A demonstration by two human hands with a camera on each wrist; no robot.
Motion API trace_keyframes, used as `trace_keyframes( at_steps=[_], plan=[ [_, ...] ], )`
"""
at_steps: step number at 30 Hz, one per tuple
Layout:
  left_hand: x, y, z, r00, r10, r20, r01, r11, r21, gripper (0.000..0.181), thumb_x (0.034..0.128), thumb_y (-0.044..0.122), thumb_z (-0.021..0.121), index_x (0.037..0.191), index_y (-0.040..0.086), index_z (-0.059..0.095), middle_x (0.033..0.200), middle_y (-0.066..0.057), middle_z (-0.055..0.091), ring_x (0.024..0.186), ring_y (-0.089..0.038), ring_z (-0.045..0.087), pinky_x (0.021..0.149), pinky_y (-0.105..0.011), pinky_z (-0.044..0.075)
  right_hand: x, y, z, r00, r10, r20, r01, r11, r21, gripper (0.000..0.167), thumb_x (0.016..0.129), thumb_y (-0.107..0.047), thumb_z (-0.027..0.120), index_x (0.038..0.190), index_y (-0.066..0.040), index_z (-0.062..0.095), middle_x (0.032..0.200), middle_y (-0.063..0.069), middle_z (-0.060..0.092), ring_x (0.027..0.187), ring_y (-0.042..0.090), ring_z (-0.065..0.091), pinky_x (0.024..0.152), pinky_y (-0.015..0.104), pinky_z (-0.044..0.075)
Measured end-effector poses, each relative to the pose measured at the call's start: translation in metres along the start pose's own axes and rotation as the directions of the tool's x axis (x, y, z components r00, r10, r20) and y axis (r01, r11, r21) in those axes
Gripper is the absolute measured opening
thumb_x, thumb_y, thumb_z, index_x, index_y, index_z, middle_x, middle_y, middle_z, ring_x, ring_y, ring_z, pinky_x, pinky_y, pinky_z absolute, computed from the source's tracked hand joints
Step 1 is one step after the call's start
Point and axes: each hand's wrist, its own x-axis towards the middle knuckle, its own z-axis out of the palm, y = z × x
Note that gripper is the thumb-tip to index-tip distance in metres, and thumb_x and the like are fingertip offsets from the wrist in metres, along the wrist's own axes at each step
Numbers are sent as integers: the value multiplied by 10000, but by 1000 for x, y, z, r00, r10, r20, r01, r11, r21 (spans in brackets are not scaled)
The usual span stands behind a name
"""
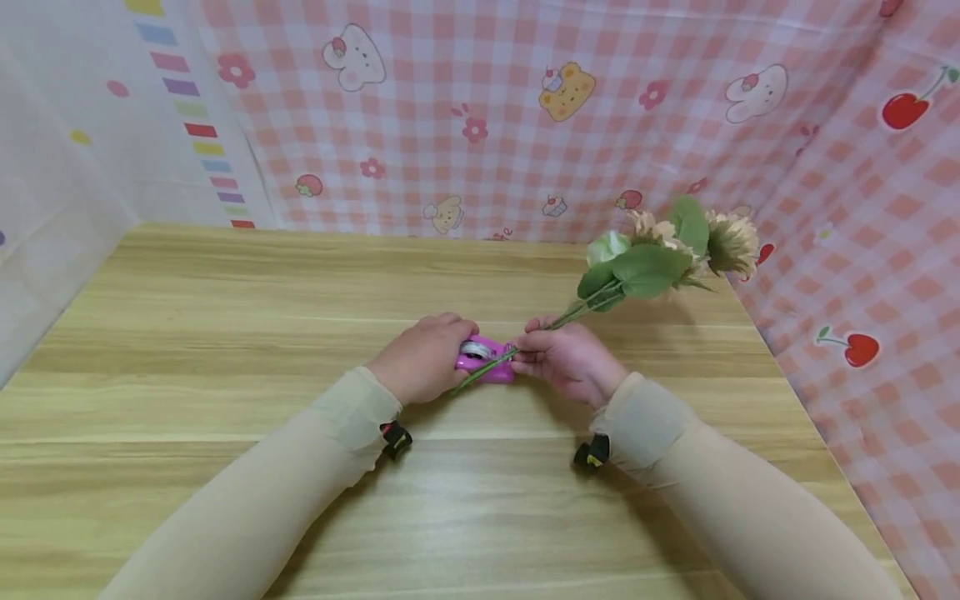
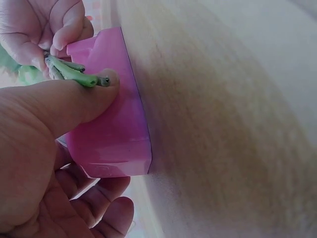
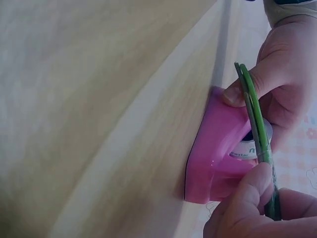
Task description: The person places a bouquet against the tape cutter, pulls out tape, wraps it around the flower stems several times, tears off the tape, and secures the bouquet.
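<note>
A pink tape dispenser with a roll of tape in it stands on the table. My left hand grips its left end, the thumb pressed on its near side in the left wrist view. My right hand pinches a bunch of artificial flower stems between thumb and fingers, close to the dispenser's right end. The green stems slant across the dispenser, their cut ends beside the left thumb. Pale blossoms, a whitish-green bud and broad leaves reach up to the right.
The wood-grain table spreads around both hands. Behind it hangs a pink checked cloth with cartoon prints, and a similar cloth runs along the right edge. White cloth hangs at the left.
</note>
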Motion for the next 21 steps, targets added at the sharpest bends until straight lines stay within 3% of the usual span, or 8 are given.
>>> trace_keyframes(
  at_steps=[3,7,9,14,21],
  plan=[
    [1,0,0,1000,3,1,-3,1000,-1,595,989,313,746,1488,51,555,1502,-124,581,1396,-315,555,1232,-440,433,0,1,0,1000,8,-25,-8,1000,24,197,1007,89,541,1091,-56,436,804,42,671,711,136,687,731,231,638],
    [1,-1,1,1000,8,-2,-8,1000,8,594,989,314,746,1484,45,557,1497,-131,585,1394,-321,557,1231,-446,433,-1,2,1,999,13,-46,-11,999,32,386,1000,103,535,1312,-7,338,867,61,700,738,131,695,768,228,640],
    [0,-1,0,1000,7,-3,-7,1000,6,594,991,313,745,1485,44,555,1501,-134,582,1398,-323,555,1231,-449,433,-2,2,0,999,9,-46,-8,1000,27,417,995,104,538,1340,9,324,896,63,712,754,126,694,786,224,637],
    [0,0,0,1000,0,5,0,1000,2,602,994,321,741,1496,52,546,1516,-129,571,1411,-321,544,1239,-449,424,-3,3,-2,999,-9,-33,10,1000,28,286,981,111,539,1158,-54,386,894,40,742,756,108,695,758,205,618],
    [1,-1,1,1000,3,7,-3,1000,5,613,987,337,749,1491,52,548,1509,-125,578,1402,-323,551,1236,-448,427,-2,2,-3,1000,-22,9,21,996,83,288,939,147,482,1001,-112,372,862,20,724,781,117,689,771,212,612]
  ],
)
